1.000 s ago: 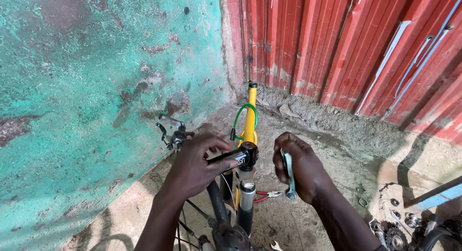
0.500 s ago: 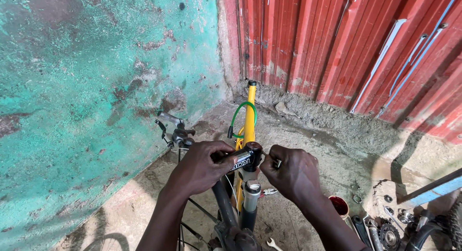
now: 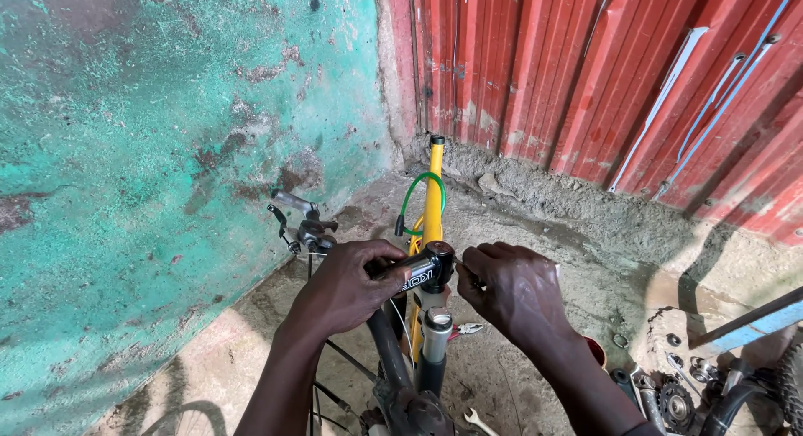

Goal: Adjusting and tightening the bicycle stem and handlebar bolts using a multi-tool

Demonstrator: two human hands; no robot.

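Observation:
A yellow bicycle frame [image 3: 432, 197] stands upside down or on end in front of me, with a green cable loop [image 3: 418, 189] near its top. My left hand [image 3: 347, 285] grips the black stem [image 3: 422, 269] on the fork's steerer tube [image 3: 437, 331]. My right hand [image 3: 514, 289] is closed at the stem's right end, pinching something small that I cannot make out. A brake lever and shifter [image 3: 299, 223] stick out to the left of my left hand.
A turquoise plastered wall [image 3: 150, 151] rises on the left and red corrugated sheet [image 3: 602, 76] on the right. Pliers [image 3: 464, 328] and a spanner [image 3: 477, 421] lie on the concrete floor. Sprockets and small parts [image 3: 677, 394] sit at the lower right.
My right hand held a light blue tool away from the stem a second ago. It has moved in to the stem's right end, and the tool no longer shows.

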